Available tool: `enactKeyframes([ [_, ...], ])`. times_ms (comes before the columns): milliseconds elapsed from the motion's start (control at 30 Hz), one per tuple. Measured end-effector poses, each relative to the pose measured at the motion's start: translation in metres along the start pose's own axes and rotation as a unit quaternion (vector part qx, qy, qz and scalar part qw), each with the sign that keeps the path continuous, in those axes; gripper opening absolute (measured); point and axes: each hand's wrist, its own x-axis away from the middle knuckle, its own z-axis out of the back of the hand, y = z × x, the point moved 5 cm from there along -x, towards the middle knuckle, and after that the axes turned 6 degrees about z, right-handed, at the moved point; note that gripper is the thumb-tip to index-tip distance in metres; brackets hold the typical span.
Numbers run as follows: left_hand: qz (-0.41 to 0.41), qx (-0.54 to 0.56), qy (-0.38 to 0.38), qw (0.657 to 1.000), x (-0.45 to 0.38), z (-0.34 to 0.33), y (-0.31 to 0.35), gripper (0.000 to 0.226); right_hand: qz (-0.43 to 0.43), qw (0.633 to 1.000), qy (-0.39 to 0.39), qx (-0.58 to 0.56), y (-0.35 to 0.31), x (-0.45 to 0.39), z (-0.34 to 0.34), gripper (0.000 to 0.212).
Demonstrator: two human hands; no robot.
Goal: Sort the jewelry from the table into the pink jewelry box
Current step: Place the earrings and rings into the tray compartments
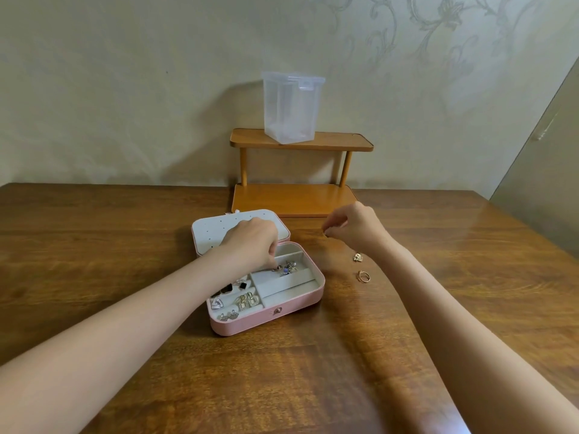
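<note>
Over the pink jewelry box [283, 311], open on the bench [313, 371], the left hand [250, 242] dips curled fingers into a rear compartment's small jewelry [286, 268]; right of the box, the right hand [354, 227] pinches a tiny piece [325, 234]; nearer, a gold charm [358, 256] and gold ring [363, 276] lie.

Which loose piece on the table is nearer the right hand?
The chunky gold piece, just under the right hand's wrist. The thin gold ring lies farther toward the camera. Both are right of the pink jewelry box.
</note>
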Motion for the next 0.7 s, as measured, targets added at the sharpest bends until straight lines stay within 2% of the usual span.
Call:
enactKeyframes([
  [67,-0.009,0.023,-0.012,1.0,0.004,0.004,-0.004,0.011,-0.014,0.99,-0.023,-0.141,-0.015,0.005,0.001,0.01],
  [100,-0.016,0.044,0.002,0.999,0.007,0.01,-0.005,0.013,-0.026,0.973,-0.045,-0.225,-0.022,0.008,-0.001,0.011],
  [200,-0.026,0.181,0.082,0.98,0.024,0.034,-0.006,0.018,-0.047,0.915,-0.116,-0.384,-0.043,0.016,-0.01,0.014],
  [333,0.012,0.349,0.065,0.935,0.044,0.035,-0.011,0.012,-0.041,0.892,-0.151,-0.425,-0.059,0.018,-0.019,0.02],
  [433,0.041,0.414,0.069,0.907,0.048,0.032,-0.018,0.009,-0.052,0.882,-0.156,-0.442,-0.061,0.019,-0.025,0.017],
  [467,0.054,0.452,0.058,0.889,0.049,0.031,-0.021,0.006,-0.056,0.871,-0.154,-0.463,-0.061,0.02,-0.027,0.015],
  [567,0.113,0.583,-0.003,0.804,0.054,0.026,-0.028,0.007,-0.055,0.843,-0.139,-0.516,-0.06,0.021,-0.029,0.01],
  [633,0.133,0.62,-0.02,0.773,0.057,0.022,-0.03,0.007,-0.04,0.861,-0.135,-0.489,-0.064,0.022,-0.029,0.007],
  [700,0.134,0.617,-0.013,0.775,0.059,0.02,-0.032,0.008,-0.021,0.893,-0.124,-0.433,-0.069,0.021,-0.029,0.006],
])
